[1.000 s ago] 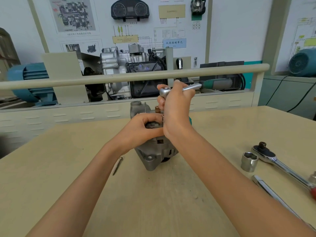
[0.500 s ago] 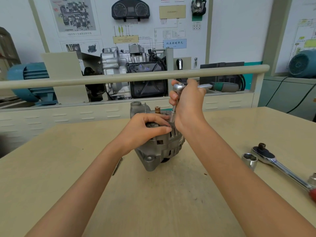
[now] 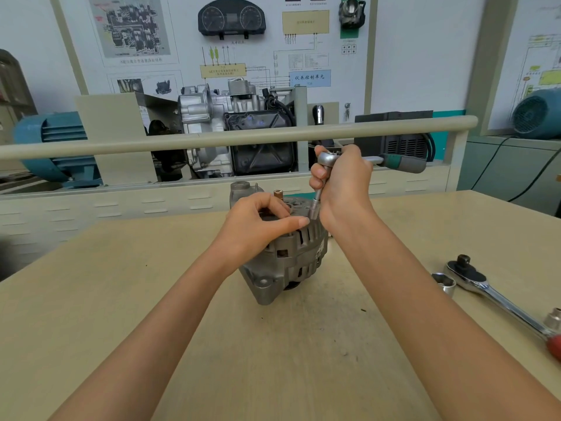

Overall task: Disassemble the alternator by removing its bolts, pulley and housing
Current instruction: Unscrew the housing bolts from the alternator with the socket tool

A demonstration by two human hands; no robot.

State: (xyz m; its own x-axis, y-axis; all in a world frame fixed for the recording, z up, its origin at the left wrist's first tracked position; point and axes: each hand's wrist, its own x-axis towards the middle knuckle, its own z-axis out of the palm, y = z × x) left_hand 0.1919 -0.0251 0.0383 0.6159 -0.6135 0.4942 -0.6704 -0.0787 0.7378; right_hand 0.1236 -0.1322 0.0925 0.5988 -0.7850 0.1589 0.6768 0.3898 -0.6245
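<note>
The alternator [image 3: 287, 253] sits in the middle of the table [image 3: 121, 299], just in front of me, its ribbed grey housing facing up and a mounting lug pointing toward me. A brass-coloured stud [image 3: 278, 194] stands up from its top, behind my left hand. To the right, well apart from it, lie a loose socket [image 3: 445, 284] and, just beside that, a larger ratchet [image 3: 498, 296] with a red grip end at the frame edge; another small socket [image 3: 554, 319] rests against its handle. My forearms cross the near table and cover part of the housing. The tabletop is pale beige, with a rail [image 3: 212, 141] along its far side; beyond it are an engine display unit [image 3: 236, 129], blue motors and wall boards with diagrams. My left hand [image 3: 258, 226] lies on top of the alternator, fingers curled loosely and the thumb stretched out to the base of the extension. My right hand [image 3: 343, 183] is closed around the head of the small ratchet [image 3: 329, 158], whose green handle [image 3: 403, 162] sticks out to the right, with the extension and socket [image 3: 315, 205] pointing down onto the housing's edge
</note>
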